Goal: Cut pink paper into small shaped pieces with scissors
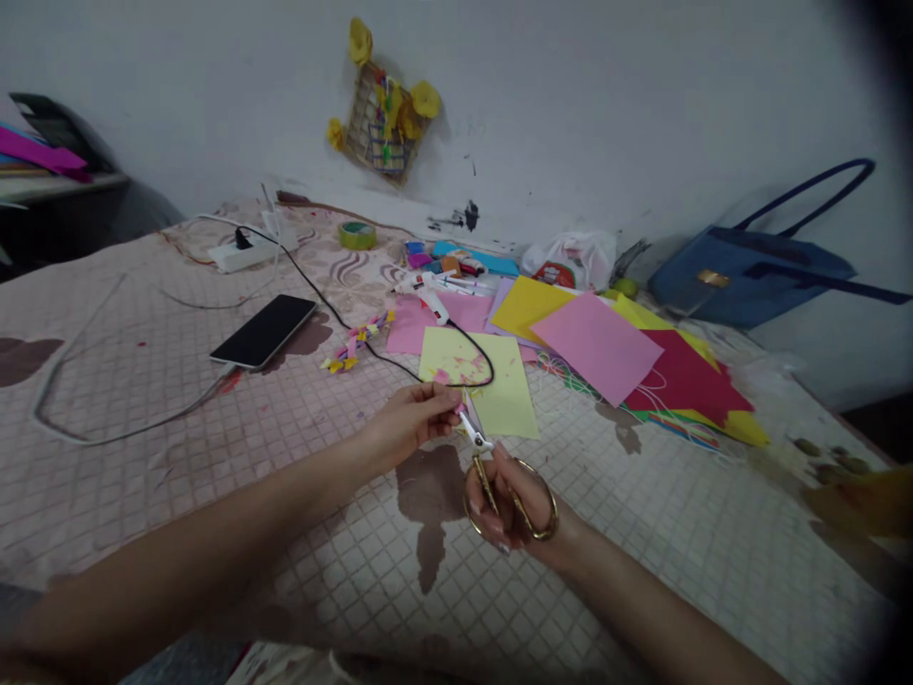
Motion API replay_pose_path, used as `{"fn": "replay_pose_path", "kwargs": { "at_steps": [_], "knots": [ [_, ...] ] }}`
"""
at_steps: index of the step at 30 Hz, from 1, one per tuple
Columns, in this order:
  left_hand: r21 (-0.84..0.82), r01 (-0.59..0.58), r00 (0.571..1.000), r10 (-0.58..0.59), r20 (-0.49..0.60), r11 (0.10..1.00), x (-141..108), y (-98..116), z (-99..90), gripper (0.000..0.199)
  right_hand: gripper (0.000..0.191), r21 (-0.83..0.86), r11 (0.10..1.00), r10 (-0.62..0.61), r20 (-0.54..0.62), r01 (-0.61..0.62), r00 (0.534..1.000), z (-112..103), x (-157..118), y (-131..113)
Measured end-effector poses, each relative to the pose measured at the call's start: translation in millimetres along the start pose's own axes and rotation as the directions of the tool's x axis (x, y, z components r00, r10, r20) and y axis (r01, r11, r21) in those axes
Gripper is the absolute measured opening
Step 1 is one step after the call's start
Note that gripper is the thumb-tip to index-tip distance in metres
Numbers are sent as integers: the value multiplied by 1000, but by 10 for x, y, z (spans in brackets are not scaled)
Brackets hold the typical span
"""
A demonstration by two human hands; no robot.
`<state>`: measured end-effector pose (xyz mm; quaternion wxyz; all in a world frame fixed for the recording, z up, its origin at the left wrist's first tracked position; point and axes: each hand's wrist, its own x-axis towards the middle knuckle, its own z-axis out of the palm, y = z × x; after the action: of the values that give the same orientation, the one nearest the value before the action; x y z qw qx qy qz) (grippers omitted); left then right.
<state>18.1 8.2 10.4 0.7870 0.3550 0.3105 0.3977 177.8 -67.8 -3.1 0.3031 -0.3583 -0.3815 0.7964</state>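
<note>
In my right hand (510,499) is a pair of scissors (476,440) with gold handles, its blades parted and pointing away from me. My left hand (420,419) pinches a small pink piece of paper (460,409) at the blades. Most of that piece is hidden by my fingers. Just beyond my hands lies a pale yellow sheet (510,381) strewn with pink scraps. The black cord of a white glue gun (432,297) loops over this sheet. A colourful strip of small paper pieces (357,342) rests to the left.
A phone (263,331) with a cable lies at left, near a white power strip (249,249). Green tape (357,235) sits at the back. Coloured sheets (597,347) and strings spread to the right, before a blue handbag (756,271). A decoration (389,124) hangs on the wall.
</note>
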Motion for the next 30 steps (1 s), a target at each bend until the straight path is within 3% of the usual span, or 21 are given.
{"fn": "replay_pose_path", "kwargs": {
  "at_steps": [12, 30],
  "knots": [
    [-28, -9, 998, 8, -56, 1000, 3, -27, -4, 18, 53, -206, 978, -72, -138, 43, 988, 64, -37, -53],
    [51, -26, 997, 30, -77, 998, -22, 3, 17, 19, 48, -235, 969, -123, -201, 75, 972, 99, -78, -39]
  ]
}}
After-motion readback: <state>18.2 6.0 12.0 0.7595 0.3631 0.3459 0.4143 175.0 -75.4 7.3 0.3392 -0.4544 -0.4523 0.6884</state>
